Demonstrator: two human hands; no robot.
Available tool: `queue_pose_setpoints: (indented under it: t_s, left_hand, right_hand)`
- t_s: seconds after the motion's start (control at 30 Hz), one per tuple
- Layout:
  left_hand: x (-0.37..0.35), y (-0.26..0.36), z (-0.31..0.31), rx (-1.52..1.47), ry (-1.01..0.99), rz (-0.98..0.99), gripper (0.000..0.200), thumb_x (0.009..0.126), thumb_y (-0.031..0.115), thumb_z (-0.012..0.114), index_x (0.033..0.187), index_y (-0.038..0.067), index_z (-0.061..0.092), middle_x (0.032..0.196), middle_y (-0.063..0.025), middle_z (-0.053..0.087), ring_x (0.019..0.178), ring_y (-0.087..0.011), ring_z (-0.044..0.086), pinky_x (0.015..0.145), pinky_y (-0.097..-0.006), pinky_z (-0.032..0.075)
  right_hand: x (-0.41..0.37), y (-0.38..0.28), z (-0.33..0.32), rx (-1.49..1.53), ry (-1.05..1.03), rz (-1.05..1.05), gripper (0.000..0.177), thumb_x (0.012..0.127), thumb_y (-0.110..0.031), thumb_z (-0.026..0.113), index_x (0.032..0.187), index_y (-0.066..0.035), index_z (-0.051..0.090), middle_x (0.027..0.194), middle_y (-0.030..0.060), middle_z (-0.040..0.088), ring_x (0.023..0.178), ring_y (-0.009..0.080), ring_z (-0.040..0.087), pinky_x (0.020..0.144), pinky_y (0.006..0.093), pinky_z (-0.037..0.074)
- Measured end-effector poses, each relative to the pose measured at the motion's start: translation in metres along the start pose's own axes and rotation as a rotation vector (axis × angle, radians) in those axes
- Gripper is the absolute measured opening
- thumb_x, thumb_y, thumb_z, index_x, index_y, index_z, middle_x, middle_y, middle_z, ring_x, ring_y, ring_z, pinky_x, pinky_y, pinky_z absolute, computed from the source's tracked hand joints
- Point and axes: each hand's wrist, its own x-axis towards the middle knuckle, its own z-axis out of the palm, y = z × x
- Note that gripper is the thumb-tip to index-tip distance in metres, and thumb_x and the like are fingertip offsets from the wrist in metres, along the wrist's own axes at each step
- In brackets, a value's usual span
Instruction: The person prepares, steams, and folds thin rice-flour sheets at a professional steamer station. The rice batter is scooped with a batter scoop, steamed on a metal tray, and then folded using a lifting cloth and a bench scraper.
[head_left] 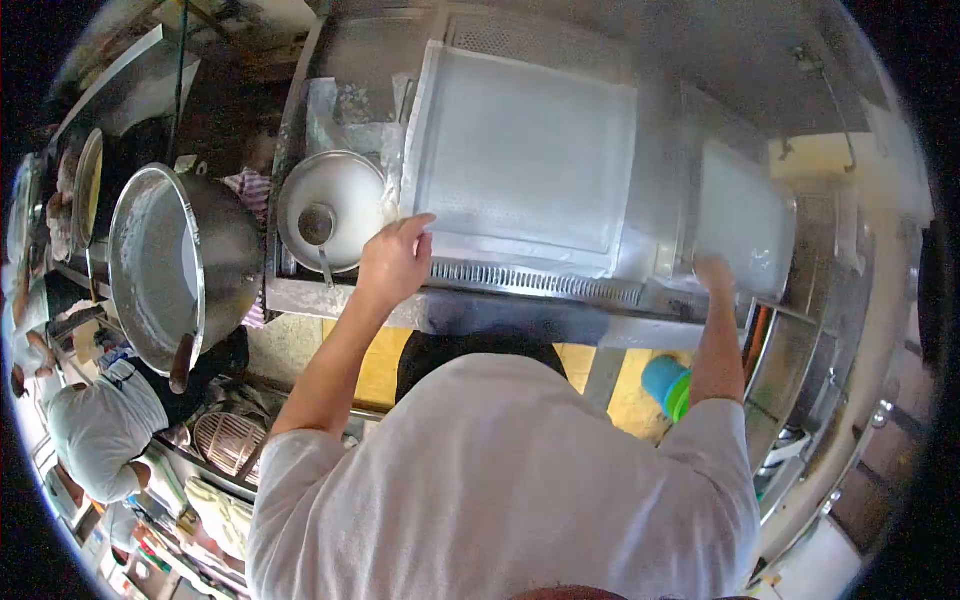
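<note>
My left hand (397, 262) is at the near left corner of a flat square tray (525, 150) covered with a pale, smooth sheet or cloth. Its index finger and thumb stand apart, and I see nothing held between them. My right hand (713, 272) is at the near left edge of a second, smaller pale tray (745, 220) on the right. Motion blurs its fingers, so its grip cannot be made out. Left of my left hand is a round metal bowl (345, 235) of white liquid, with a ladle (318, 228) resting in it.
A large metal pot (155, 270) with whitish residue stands at the left. A slotted metal strip (535, 281) runs along the counter's front. Below on the right are blue and green buckets (663, 383). Another person in a white shirt (105, 430) is at the far left, near a woven basket (228, 443).
</note>
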Motion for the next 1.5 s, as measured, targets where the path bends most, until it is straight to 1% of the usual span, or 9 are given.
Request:
queue_pose_setpoints:
  t_s: [0.1, 0.2, 0.3, 0.57, 0.83, 1.0, 1.17, 1.37, 1.5]
  left_hand:
    - [-0.020, -0.002, 0.006, 0.019, 0.019, -0.100, 0.024, 0.087, 0.009, 0.063, 0.110, 0.007, 0.068, 0.090, -0.0195, 0.070, 0.082, -0.0383, 0.068, 0.075, -0.0475, 0.055]
    - [-0.042, 0.000, 0.016, 0.008, 0.081, -0.131, 0.023, 0.088, 0.010, 0.064, 0.110, 0.007, 0.068, 0.087, -0.0193, 0.070, 0.077, -0.0398, 0.067, 0.070, -0.0484, 0.055]
    - [-0.060, 0.010, 0.020, 0.023, 0.093, -0.196, 0.023, 0.086, 0.009, 0.066, 0.110, 0.007, 0.067, 0.082, -0.0149, 0.070, 0.070, -0.0349, 0.067, 0.064, -0.0454, 0.054]
    - [-0.118, 0.022, 0.027, -0.031, 0.203, -0.379, 0.030, 0.085, 0.009, 0.071, 0.115, 0.007, 0.068, 0.080, -0.0096, 0.070, 0.060, -0.0236, 0.063, 0.059, -0.0354, 0.053]
    - [-0.141, 0.007, 0.024, -0.101, 0.246, -0.441, 0.029, 0.088, 0.010, 0.071, 0.117, 0.006, 0.068, 0.079, -0.0101, 0.070, 0.062, -0.0212, 0.063, 0.060, -0.0342, 0.053]
    - [-0.154, -0.011, 0.006, -0.171, 0.274, -0.384, 0.027, 0.087, 0.009, 0.070, 0.114, 0.006, 0.068, 0.079, -0.0106, 0.070, 0.063, -0.0242, 0.065, 0.061, -0.0369, 0.054]
    - [-0.186, -0.049, -0.010, -0.209, 0.275, -0.387, 0.028, 0.088, 0.009, 0.070, 0.115, 0.006, 0.068, 0.081, -0.0124, 0.071, 0.067, -0.0255, 0.067, 0.063, -0.0368, 0.054]
    - [-0.216, -0.076, -0.030, -0.164, 0.311, -0.274, 0.026, 0.088, 0.008, 0.069, 0.114, 0.004, 0.068, 0.083, -0.0149, 0.071, 0.068, -0.0275, 0.068, 0.064, -0.0372, 0.055]
    - [-0.236, -0.083, -0.039, -0.173, 0.374, -0.251, 0.026, 0.088, 0.008, 0.069, 0.114, 0.004, 0.068, 0.082, -0.0149, 0.070, 0.067, -0.0273, 0.068, 0.064, -0.0378, 0.055]
  right_hand:
    - [0.086, 0.030, 0.032, 0.161, 0.182, -0.105, 0.039, 0.092, -0.032, 0.054, 0.115, -0.006, 0.071, 0.120, 0.0204, 0.068, 0.114, 0.0402, 0.062, 0.094, 0.0572, 0.047]
    - [0.034, -0.094, -0.131, 0.242, 0.600, -0.156, 0.045, 0.091, -0.038, 0.060, 0.120, -0.005, 0.068, 0.115, 0.0207, 0.070, 0.108, 0.0407, 0.065, 0.093, 0.0525, 0.049]
    - [0.077, -0.178, -0.193, 0.766, 0.572, -0.235, 0.061, 0.089, -0.044, 0.065, 0.131, 0.001, 0.061, 0.126, 0.0236, 0.065, 0.118, 0.0380, 0.061, 0.103, 0.0444, 0.046]
    - [0.098, -0.293, -0.279, 0.361, 0.346, -0.224, 0.070, 0.086, -0.041, 0.068, 0.140, 0.001, 0.052, 0.137, 0.0272, 0.056, 0.128, 0.0433, 0.053, 0.108, 0.0465, 0.043]
    - [0.115, -0.300, -0.220, 0.192, 0.559, -0.408, 0.081, 0.086, -0.035, 0.070, 0.151, -0.002, 0.034, 0.147, 0.0279, 0.045, 0.133, 0.0460, 0.046, 0.110, 0.0520, 0.040]
    - [-0.002, -0.277, -0.167, 0.274, 0.301, -0.320, 0.101, 0.082, -0.026, 0.072, 0.159, -0.005, 0.011, 0.161, 0.0331, 0.013, 0.145, 0.0493, 0.027, 0.117, 0.0518, 0.031]
    - [-0.107, -0.246, -0.106, 0.321, 0.074, -0.221, 0.110, 0.080, -0.030, 0.072, 0.160, -0.008, -0.001, 0.160, 0.0362, 0.004, 0.142, 0.0577, 0.026, 0.117, 0.0557, 0.030]
    - [-0.102, -0.268, -0.125, 0.504, 0.489, -0.460, 0.086, 0.081, -0.030, 0.071, 0.151, 0.004, 0.032, 0.147, 0.0397, 0.036, 0.135, 0.0503, 0.043, 0.114, 0.0474, 0.037]
    - [-0.127, -0.372, -0.178, 0.757, 0.251, -0.634, 0.034, 0.086, -0.017, 0.067, 0.113, 0.004, 0.066, 0.094, 0.0171, 0.072, 0.084, 0.0299, 0.069, 0.080, 0.0385, 0.057]
